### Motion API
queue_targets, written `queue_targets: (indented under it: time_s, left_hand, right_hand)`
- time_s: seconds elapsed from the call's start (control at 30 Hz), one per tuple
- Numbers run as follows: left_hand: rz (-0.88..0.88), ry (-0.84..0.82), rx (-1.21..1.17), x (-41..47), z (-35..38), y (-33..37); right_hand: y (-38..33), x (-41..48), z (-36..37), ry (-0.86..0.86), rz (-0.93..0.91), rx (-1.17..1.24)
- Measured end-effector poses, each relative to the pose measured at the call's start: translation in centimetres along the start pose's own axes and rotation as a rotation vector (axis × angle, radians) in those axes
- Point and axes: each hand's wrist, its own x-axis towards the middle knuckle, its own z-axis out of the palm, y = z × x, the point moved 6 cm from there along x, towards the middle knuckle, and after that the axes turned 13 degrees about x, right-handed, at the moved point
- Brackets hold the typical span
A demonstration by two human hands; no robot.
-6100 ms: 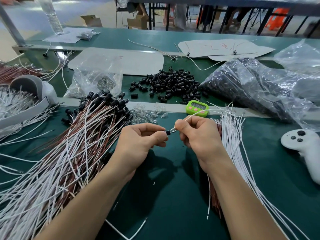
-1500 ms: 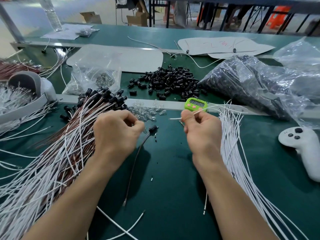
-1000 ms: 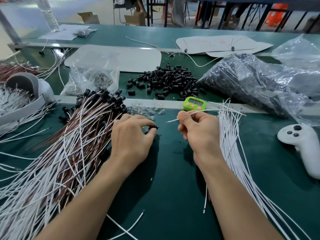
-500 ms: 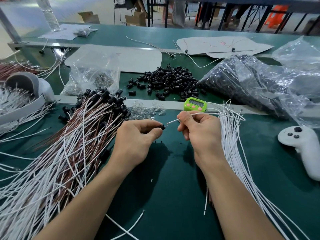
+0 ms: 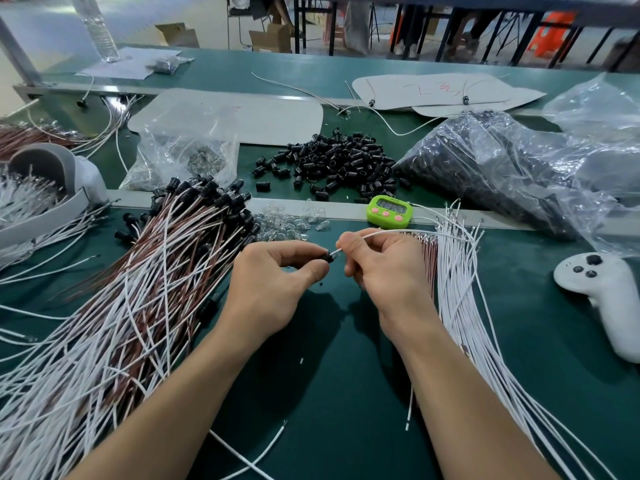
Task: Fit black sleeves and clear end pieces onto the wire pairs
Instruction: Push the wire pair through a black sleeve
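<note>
- We see the left hand (image 5: 273,278) curled over the green counter (image 5: 329,375), its thumb and forefinger pinching a single black sleeve (image 5: 325,257).
- The right hand (image 5: 384,268) sits just beside it, its fingers closed on a white wire (image 5: 367,233). The wire arcs over the knuckles, and its bare tip meets the open end of the sleeve.
- We cannot tell whether the tip is already inside the sleeve.
- To the left lies a thick pile of brown and white wire pairs (image 5: 138,289), their far ends capped with black sleeves.
- A small scatter of clear end pieces (image 5: 287,220) lies on the counter just beyond the hands.
- Farther back is a loose heap of black sleeves (image 5: 339,161), with a clear bag (image 5: 194,150) of more clear pieces to its left.
- A large plastic bag (image 5: 502,168) of dark parts lies at the right rear.
- A green timer (image 5: 389,210) with pink buttons stands just beyond the right hand.
- A bundle of bare white wires (image 5: 460,306) runs along the right forearm, and a white controller (image 5: 602,292) lies at the far right.
</note>
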Motion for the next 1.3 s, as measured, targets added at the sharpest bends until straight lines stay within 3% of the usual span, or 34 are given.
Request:
queue_targets:
  time_s: [0.4, 0.57, 1.3]
  left_hand:
    - [-0.011, 0.049, -0.03, 0.0, -0.5, 0.2]
    - [-0.097, 0.024, -0.066, -0.1, -0.4, -0.6]
    - [-0.001, 0.079, -0.047, -0.5, -0.5, 0.6]
  right_hand:
    - [-0.2, -0.2, 0.4, -0.068, 0.05, 0.058]
    - [-0.7, -0.3, 0.1, -0.079, 0.058, 0.052]
    - [-0.5, -0.6, 1.3, -0.129, -0.025, -0.069]
